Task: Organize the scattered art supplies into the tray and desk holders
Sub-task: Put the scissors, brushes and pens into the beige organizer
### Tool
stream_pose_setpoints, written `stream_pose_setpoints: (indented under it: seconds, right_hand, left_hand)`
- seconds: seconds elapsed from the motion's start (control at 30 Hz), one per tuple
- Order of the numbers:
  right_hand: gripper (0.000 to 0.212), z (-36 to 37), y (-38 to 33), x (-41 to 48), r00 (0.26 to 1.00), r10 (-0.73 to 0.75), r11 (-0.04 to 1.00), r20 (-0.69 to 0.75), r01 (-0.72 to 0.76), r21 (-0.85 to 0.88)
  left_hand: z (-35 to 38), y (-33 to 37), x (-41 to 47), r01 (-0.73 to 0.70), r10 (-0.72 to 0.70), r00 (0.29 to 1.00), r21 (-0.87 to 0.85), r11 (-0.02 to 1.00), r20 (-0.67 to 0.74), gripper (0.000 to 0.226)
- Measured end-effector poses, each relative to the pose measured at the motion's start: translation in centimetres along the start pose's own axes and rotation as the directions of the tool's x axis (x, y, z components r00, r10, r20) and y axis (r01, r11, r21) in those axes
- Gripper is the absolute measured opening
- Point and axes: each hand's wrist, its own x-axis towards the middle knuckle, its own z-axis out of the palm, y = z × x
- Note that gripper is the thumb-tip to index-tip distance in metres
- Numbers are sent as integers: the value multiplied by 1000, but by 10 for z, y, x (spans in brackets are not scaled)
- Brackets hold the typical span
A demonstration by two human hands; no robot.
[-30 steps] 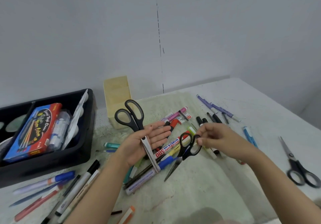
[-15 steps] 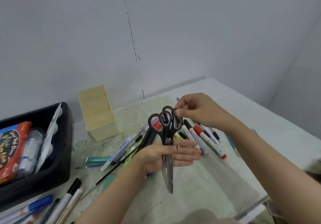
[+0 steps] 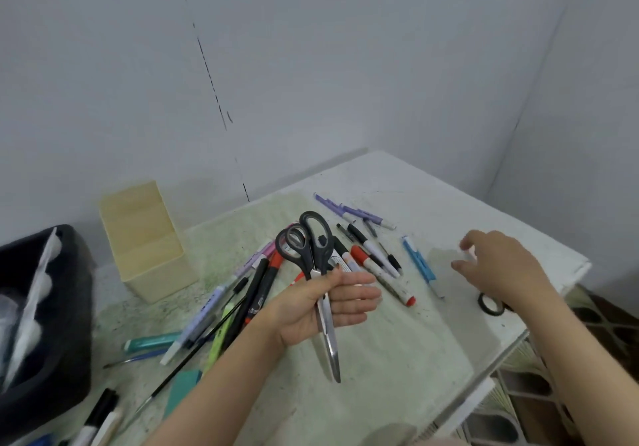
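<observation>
Item: scissors (image 3: 313, 243), two pairs, black handles, steel blades; stacked as one bundle, blades shut, handles up and away from us, tips pointing down toward us; held above the bench (image 3: 397, 359), clear of its surface, beside the scattered markers (image 3: 375, 260).

Held by: left hand (image 3: 304, 314), palm up; the thumb clamps the pivots against the palm; the fingers (image 3: 352, 295) lie nearly straight beneath the blades.

Right hand (image 3: 501, 269): low over the bench near its right edge; its fingers are loosely bent and spread, holding nothing that we can make out; just beside the wrist a black loop (image 3: 490, 304) lies on the bench; we take it for the handle of a third pair, the rest hidden under the hand.

Destinations: wooden holder (image 3: 145, 248), upright, open at the top, left of the markers; black tray (image 3: 74, 307) at the far left, partly filled.

Handling, as we judge it: stiff and fairly light; smooth metal, so two stacked pairs may slide on each other; tips sharp. We would hold at the pivot or the handles, blades shut, never along an edge; the bundle may splay if the thumb eases. For the holder we would go tips down, handles left standing above the rim.
</observation>
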Motion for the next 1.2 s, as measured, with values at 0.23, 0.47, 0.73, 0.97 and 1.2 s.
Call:
stream_pose_setpoints:
  seconds: [0.23,0.47,0.73,0.97,1.2]
  right_hand:
    - [51,18,39,-10,951,255,967,174,-253,-33]
    - [47,21,38,-4,940,278,958,198,-288,20]
    - [21,10,26,-6,970,210,936,-119,-165,309]
    - [32,-34,-27,-17,941,-117,612,-317,320,723]
    - [40,-44,-73,-5,710,-704,427,-7,431,795]
  left_hand:
    - [2,3,15,-9,6,999,-54,998,-52,42]
    - [10,3,23,5,-11,998,-85,996,-65,42]
    - [6,2,22,0,-5,997,-55,998,-82,45]
    - [-7,10,14,-21,15,995,-56,998,-94,47]
    - [-14,5,-5,16,-21,997,-75,997,-70,55]
